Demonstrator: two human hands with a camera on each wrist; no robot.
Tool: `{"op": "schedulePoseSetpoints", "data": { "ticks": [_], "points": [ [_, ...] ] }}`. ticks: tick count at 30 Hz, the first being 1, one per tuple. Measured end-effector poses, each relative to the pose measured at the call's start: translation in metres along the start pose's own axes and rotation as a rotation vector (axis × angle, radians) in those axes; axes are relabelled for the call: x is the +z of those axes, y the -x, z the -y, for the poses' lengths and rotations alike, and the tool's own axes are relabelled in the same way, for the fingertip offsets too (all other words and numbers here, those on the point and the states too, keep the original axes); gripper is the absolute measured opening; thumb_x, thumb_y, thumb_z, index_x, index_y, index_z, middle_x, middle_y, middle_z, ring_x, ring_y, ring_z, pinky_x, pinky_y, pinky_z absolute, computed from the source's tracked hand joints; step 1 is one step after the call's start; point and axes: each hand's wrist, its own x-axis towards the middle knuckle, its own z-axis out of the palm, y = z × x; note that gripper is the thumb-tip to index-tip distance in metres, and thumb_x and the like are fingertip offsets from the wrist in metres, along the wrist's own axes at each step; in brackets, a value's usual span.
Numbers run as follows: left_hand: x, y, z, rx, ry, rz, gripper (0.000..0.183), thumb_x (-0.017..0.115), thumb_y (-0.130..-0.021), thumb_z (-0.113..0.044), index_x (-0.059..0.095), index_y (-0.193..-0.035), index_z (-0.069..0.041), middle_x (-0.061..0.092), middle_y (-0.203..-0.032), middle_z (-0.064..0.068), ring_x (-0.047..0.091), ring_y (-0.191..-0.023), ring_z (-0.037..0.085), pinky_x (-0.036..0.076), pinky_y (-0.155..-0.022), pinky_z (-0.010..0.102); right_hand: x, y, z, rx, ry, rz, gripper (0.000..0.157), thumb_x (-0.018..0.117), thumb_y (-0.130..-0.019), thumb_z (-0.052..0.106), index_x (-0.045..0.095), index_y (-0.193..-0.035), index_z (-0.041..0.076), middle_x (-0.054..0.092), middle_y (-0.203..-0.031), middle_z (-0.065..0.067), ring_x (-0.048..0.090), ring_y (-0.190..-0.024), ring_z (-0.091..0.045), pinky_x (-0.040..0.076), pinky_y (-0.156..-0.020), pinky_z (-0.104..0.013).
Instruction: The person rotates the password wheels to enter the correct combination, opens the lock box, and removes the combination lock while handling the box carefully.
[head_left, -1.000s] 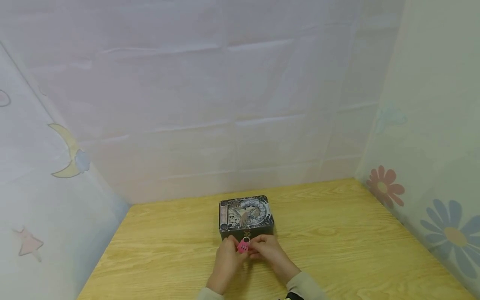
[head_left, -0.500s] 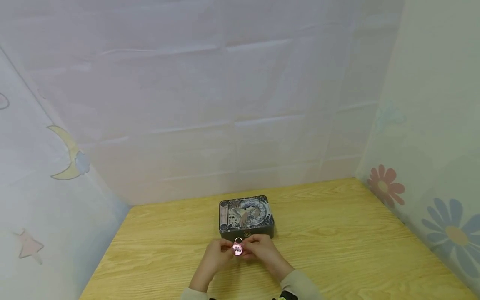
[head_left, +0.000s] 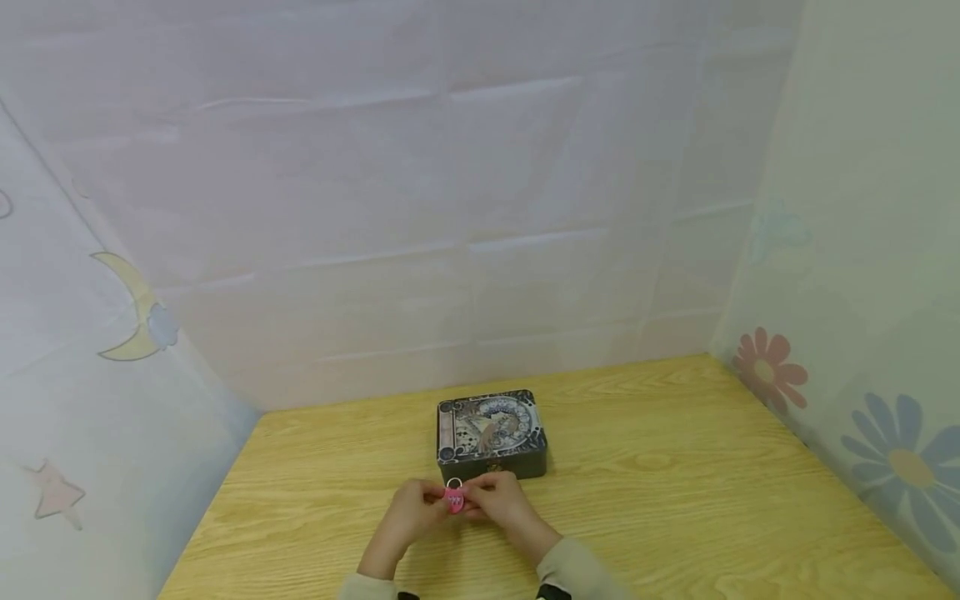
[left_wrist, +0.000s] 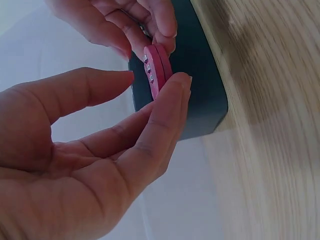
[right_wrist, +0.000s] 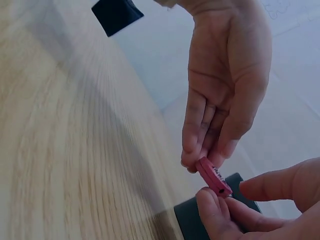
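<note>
A small pink combination padlock (head_left: 454, 500) with a row of number dials and a silver shackle is held between both hands, in front of the box's near side. My left hand (head_left: 412, 510) holds its left edge; in the left wrist view the fingertips (left_wrist: 176, 85) press the padlock's side while the thumb stands apart from it. From the right, my right hand (head_left: 501, 502) grips the other edge with its fingertips. Just behind is a dark box (head_left: 491, 427) with a printed lid, lying closed, its brass clasp (head_left: 494, 467) at the front.
The box stands on a yellow wood-grain table (head_left: 660, 467). A pale sheet (head_left: 420, 208) hangs behind it, and side walls with a moon (head_left: 135, 308) and flowers (head_left: 772, 367) flank the table. A black wrist device (right_wrist: 117, 15) shows in the right wrist view.
Both hands have shifted left with the padlock, away from the clasp. The padlock, tilted at first, is now upright with its shackle on top. The box has not moved.
</note>
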Motion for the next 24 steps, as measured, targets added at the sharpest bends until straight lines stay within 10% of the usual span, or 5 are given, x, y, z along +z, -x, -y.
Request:
{"op": "schedulePoseSetpoints", "data": {
  "ticks": [24],
  "points": [
    [-0.011,0.002,0.011,-0.231,-0.175,-0.051,0.013,0.061,-0.074,-0.006,0.06,-0.073,0.007,0.055,-0.066,0.006,0.046,-0.058,0.015,0.04,-0.05,0.027,0.032,-0.004,-0.011,0.006,0.094,0.1,0.025,0.05,-0.08,0.002,0.061,-0.098,-0.009,0.056,-0.086,-0.006,0.042,-0.068,-0.012,0.035,-0.059,-0.024]
  ]
}}
